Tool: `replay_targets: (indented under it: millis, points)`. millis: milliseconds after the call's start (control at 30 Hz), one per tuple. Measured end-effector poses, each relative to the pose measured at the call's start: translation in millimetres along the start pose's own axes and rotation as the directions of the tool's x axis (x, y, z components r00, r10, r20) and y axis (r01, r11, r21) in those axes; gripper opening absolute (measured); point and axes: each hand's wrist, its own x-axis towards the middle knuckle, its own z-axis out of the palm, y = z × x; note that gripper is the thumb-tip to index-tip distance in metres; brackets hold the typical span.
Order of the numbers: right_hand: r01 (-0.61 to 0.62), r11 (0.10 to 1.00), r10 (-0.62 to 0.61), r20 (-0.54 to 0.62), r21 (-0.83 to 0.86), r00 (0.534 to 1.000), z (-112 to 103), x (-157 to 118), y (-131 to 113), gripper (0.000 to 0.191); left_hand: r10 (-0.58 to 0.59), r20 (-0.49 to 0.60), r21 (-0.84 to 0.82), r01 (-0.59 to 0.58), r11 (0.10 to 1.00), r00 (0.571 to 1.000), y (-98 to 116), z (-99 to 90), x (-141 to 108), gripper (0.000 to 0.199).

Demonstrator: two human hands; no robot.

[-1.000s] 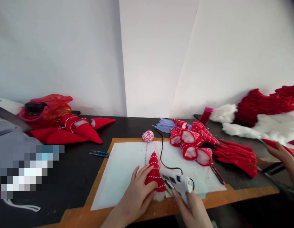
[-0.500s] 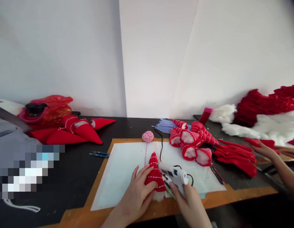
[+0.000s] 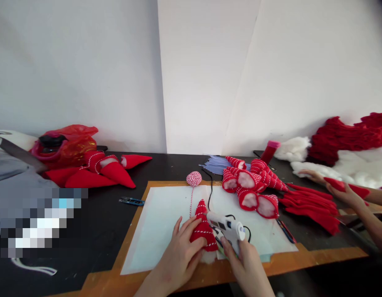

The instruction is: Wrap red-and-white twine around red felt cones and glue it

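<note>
Left-hand fingers (image 3: 193, 241): spread and closed against the left flank of a red felt cone (image 3: 203, 231), pressing it down on the sheet. We list this cone, banded with red-and-white twine, directly under those fingertips, with white stuffing (image 3: 208, 257) showing at its base. Right-hand fingers (image 3: 228, 247): curled firmly round the grip of a white hot-glue gun (image 3: 226, 226), its nose at the cone's upper right side; whether the nose touches the felt we cannot quite tell from this view. Its black cord (image 3: 210, 198) runs off beyond the fingertips. Ahead of the left-hand fingers, a twine ball (image 3: 194, 178) trails a strand down towards the cone. Beneath both hands: a white sheet (image 3: 166, 235) on an orange board (image 3: 138, 225), laid on a dark surface (image 3: 94, 218). Right of the right-hand fingers: a heap of open striped cones (image 3: 244, 181) and flat red felt pieces (image 3: 311, 210). Further right, a co-worker's hands (image 3: 343, 192) hold a red piece beside white batting (image 3: 357, 169). Risks we note: the gun's nose sits close to the left-hand fingers, so a slip could burn them or smear glue on the felt; a snag on the cord or twine could drag the cone out of line.
</note>
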Motion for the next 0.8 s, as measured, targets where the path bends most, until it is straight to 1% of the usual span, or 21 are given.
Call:
replay_targets:
  millis: [67,200,367,433,500,600,800]
  points:
    - [0.017,1.000,-0.017,-0.016,0.008,1.000,-1.4,-0.4,-1.7,0.034,-0.002,-0.002,-0.001,0.002,1.000,1.000,-0.2,0.4,0.0,0.026]
    - [0.032,0.999,-0.032,0.002,-0.044,0.999,-0.3,1.4,-3.1,0.036,-0.011,-0.012,-0.006,0.011,1.000,1.000,0.2,0.0,0.3,0.022]
    - [0.028,1.000,-0.029,-0.052,-0.013,0.998,0.4,9.6,-1.5,0.037,-0.001,0.003,-0.003,0.001,1.000,1.000,0.5,-1.7,0.4,0.023]
    - [0.049,0.999,-0.049,-0.039,-0.011,0.998,0.3,15.2,-0.6,0.037,0.000,-0.002,-0.006,0.000,1.000,1.000,0.6,-1.5,0.0,0.024]
    - [0.058,0.998,-0.059,-0.020,-0.031,0.998,1.3,20.7,0.3,0.041,-0.005,-0.009,-0.012,0.005,1.000,1.000,0.8,-0.9,-0.3,0.024]
    - [0.043,0.996,-0.046,-0.032,-0.084,0.998,4.9,26.1,1.3,0.047,-0.009,-0.012,-0.022,0.009,1.000,1.000,1.5,-0.2,-0.2,0.023]
    - [0.030,0.993,-0.034,-0.032,-0.115,0.999,10.9,29.7,1.7,0.044,-0.022,-0.027,-0.042,0.021,0.999,0.999,2.5,-0.8,1.0,0.018]
